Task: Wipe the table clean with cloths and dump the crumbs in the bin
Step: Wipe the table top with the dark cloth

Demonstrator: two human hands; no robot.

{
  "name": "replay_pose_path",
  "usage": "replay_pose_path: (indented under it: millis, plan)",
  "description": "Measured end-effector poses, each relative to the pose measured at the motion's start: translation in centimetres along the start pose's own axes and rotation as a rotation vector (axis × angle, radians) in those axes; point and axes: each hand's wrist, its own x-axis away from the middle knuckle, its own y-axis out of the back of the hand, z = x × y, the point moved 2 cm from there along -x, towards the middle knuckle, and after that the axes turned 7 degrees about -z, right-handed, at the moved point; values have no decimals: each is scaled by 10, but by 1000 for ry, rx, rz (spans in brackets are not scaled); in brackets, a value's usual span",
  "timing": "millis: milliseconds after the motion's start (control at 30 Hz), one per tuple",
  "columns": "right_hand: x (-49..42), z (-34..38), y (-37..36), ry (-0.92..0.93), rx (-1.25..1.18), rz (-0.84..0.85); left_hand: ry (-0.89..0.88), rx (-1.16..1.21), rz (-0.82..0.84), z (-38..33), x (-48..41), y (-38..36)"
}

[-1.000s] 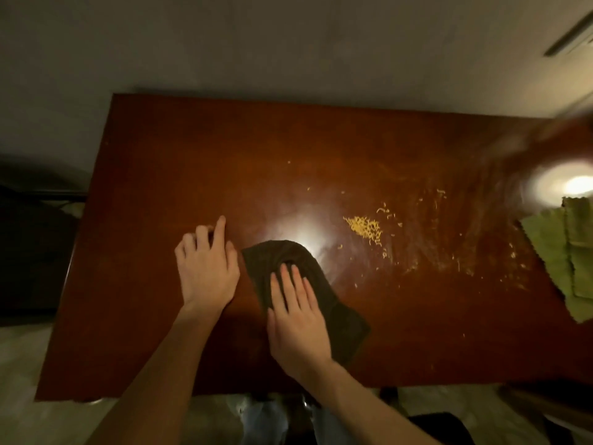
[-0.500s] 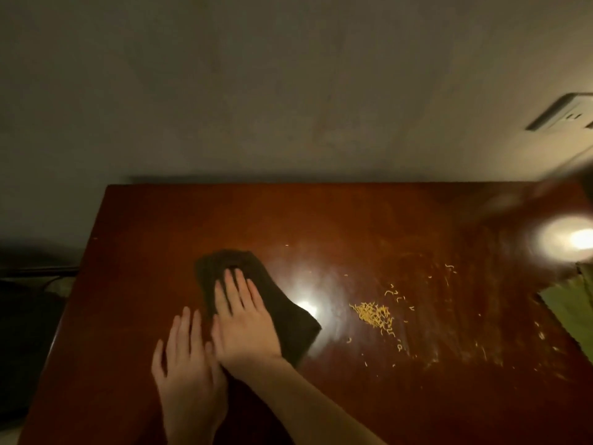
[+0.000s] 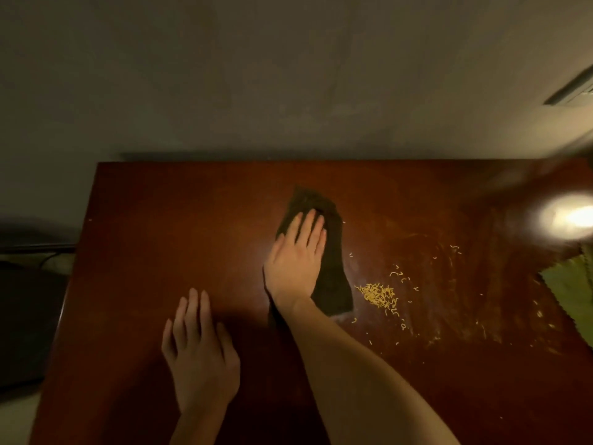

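Right hand [image 3: 296, 258] flat, fingers straight, pressing dark cloth [image 3: 330, 277] on table [image 3: 160, 236]. Left hand [image 3: 200, 351] flat at 8 o'clock. Crumb pile [image 3: 377, 295] at cloth's 4 o'clock.

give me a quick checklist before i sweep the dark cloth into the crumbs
1. Right hand flat on the dark cloth, fingers straight: ok.
2. Left hand flat on the table, apart from the cloth and on the side away from the crumbs: ok.
3. Crumb pile just right of the cloth's edge, not under it: ok.
4. All crumbs gathered in one pile: not ok, stray crumbs lie scattered further right.
5. Green cloth out of the sweep path: cannot tell, it lies at the right edge, partly cut off.
6. Bin at hand: cannot tell, none in view.
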Motion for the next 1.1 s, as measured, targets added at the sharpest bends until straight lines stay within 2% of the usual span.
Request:
replay_pose_path:
  millis: [100,167,233,333,400,500,667,867,967,1100]
  plan:
    - [6,24,-9,301,-31,56,-9,-16,14,0,1,1]
    - [7,23,-10,406,-30,63,-8,-14,13,1,0,1]
    - [0,1,-5,336,-6,29,-11,5,20,2,0,0]
    - [-16,-53,7,74,85,-37,-27,26,33,4,1,0]
    - [-22,-75,14,-23,127,-41,-38,32,26,4,2,0]
    - [-21,-60,13,-116,107,-21,-33,38,27,2,1,1]
    - [4,28,-3,69,-53,37,-12,14,22,-1,-1,3]
    - [-19,11,0,71,-90,14,1,20,-30,-5,-2,5]
    - [-59,-1,1,252,-98,75,-2,35,-50,-6,-3,3]
    - [-117,-42,8,695,-23,188,7,-119,40,-3,-10,-5]
